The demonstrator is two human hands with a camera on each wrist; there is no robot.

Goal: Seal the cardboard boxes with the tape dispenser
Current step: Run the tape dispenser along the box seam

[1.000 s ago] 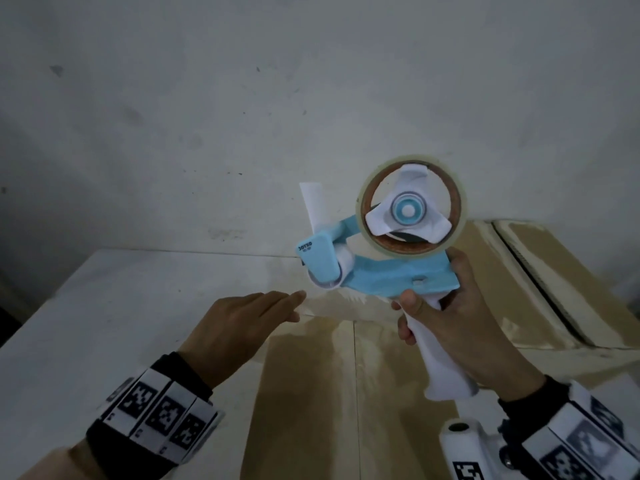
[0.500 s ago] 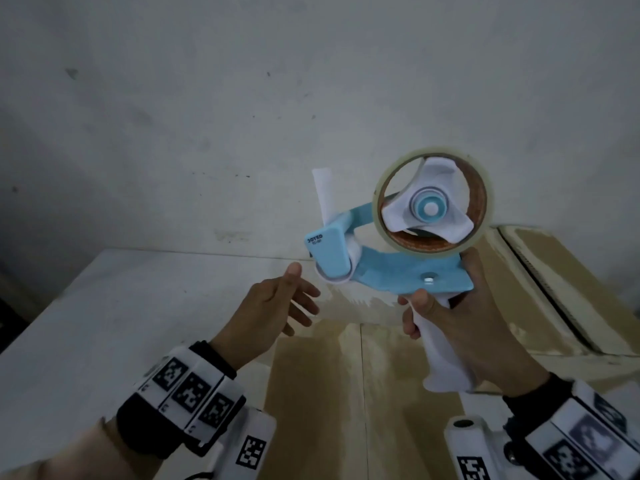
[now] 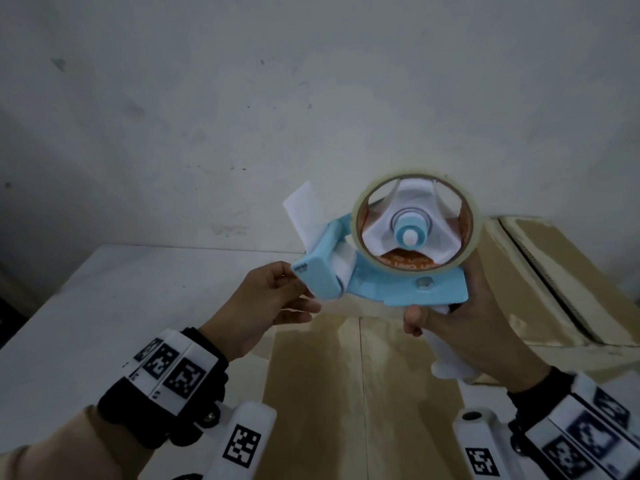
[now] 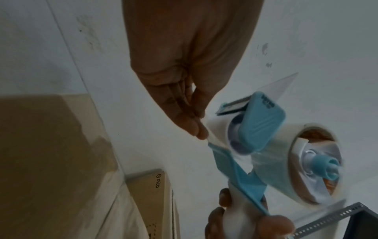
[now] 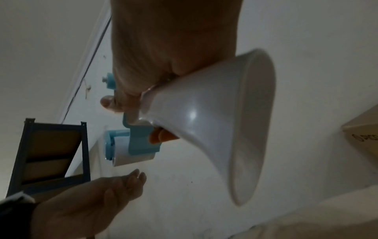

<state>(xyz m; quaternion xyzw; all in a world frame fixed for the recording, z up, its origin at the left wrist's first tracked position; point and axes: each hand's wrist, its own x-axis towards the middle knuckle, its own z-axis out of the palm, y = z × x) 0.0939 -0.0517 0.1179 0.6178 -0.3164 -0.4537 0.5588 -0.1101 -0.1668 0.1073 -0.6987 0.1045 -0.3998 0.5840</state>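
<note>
My right hand (image 3: 460,327) grips the white handle (image 5: 204,121) of a light-blue tape dispenser (image 3: 398,289) and holds it in the air above a closed cardboard box (image 3: 329,393). A clear tape roll (image 3: 356,220) sits on its hub, and a white flap sticks up at its front. My left hand (image 3: 301,292) reaches to the front roller. In the left wrist view its straight fingertips (image 4: 201,132) and thumb meet at the tape edge beside the roller (image 4: 216,129). I cannot tell if they hold the tape.
A second cardboard box (image 3: 540,271) stands to the right of the first, against the wall. Both rest on a white table (image 3: 121,306). A dark metal shelf (image 5: 51,153) shows in the wrist views.
My left hand has risen from above the table to the dispenser's front roller. My right hand has lifted the dispenser a little and turned it so the hub faces me.
</note>
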